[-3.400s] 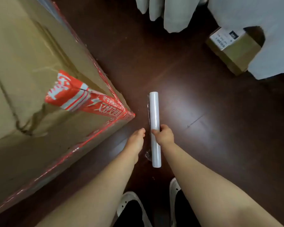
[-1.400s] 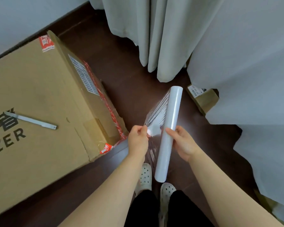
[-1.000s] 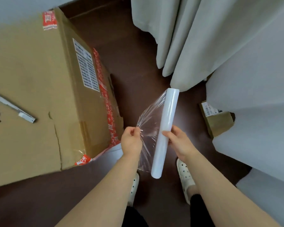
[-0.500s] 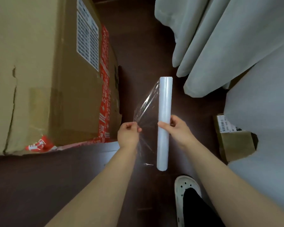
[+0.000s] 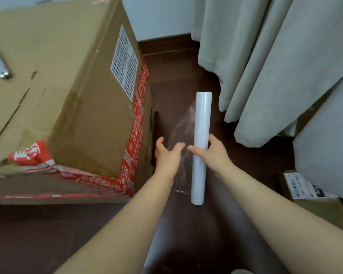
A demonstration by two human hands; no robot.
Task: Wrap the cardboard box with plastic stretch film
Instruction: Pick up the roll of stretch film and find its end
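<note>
Your right hand (image 5: 212, 155) grips the stretch film roll (image 5: 201, 119) about its middle, fingers (image 5: 194, 150) curled round it. Your left hand (image 5: 167, 157) is just beside it, spread and relaxed at the loose film sheet (image 5: 181, 125), pinching nothing. The cardboard box (image 5: 77, 95) stands on the floor (image 5: 176, 76), just left of your hands.

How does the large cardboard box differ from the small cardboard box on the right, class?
The large cardboard box is far bigger than the small cardboard box. The large one carries red printed tape along its edges; the small one shows none. Both are brown with white labels, on the dark floor.
</note>
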